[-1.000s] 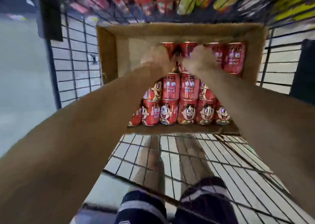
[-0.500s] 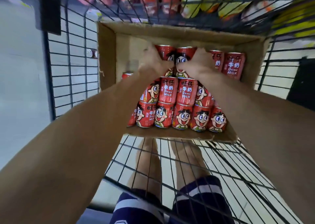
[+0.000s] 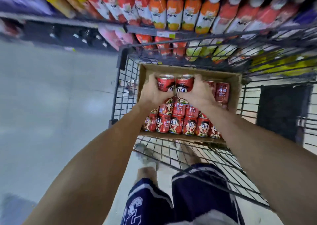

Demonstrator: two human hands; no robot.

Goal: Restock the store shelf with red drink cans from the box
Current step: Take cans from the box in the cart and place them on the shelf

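A brown cardboard box (image 3: 235, 82) sits in a black wire cart and holds several red drink cans (image 3: 176, 125) with a cartoon face. My left hand (image 3: 151, 94) is shut on one red can (image 3: 165, 83). My right hand (image 3: 199, 92) is shut on a second red can (image 3: 184, 84). Both cans are held side by side, touching, above the stacked cans in the box. The store shelf (image 3: 145, 29) runs across the top of the view.
The wire cart (image 3: 123, 87) rises around the box, its rim between me and the shelf. Rows of orange and red juice bottles (image 3: 175, 10) fill the upper shelf; more bottles stand on the lower one. Grey floor lies to the left. My legs stand behind the cart.
Both hands closed on two cans and lifted them up out of the stack. My view rose, bringing the shelf bottles into sight.
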